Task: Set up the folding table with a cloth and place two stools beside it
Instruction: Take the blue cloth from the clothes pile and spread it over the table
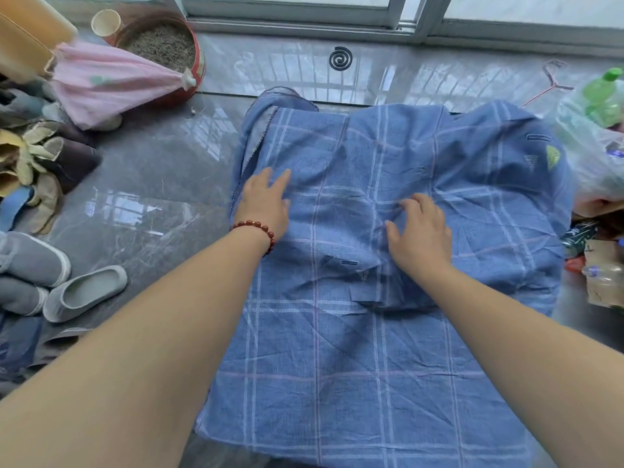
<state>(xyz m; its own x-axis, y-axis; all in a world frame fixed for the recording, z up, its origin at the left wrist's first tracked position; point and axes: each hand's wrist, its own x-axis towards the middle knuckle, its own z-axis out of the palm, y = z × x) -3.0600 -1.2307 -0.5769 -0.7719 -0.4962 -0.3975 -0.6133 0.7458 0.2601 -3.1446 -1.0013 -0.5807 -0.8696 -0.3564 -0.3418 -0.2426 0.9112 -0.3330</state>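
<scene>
Head view shows both my bare arms reaching out over the blue checked cloth (388, 349), which is draped across a raised flat surface filling the middle of the frame; the table itself is hidden beneath it. My left hand (265, 204), with a red bead bracelet (258, 229) on the wrist, lies palm down near the cloth's 9 o'clock edge, fingers spread and flat, gripping nothing. My right hand (420, 236) sits just beside the centre, palm down too, fingers loosely curled over a wrinkle, pressing rather than pinching as far as I can tell. A folded flap of cloth lies toward 6 o'clock of that hand, and the corner at 11 o'clock is turned back. On the grey glossy floor (162, 184), a mosquito coil (340, 58) lies at 12 o'clock, a red tin of granules (175, 45) at 10 o'clock with a pink cloth bag (111, 79) against it, grey slippers (84, 292) at 8 o'clock, and a green bottle (604, 96) at 2 o'clock.
</scene>
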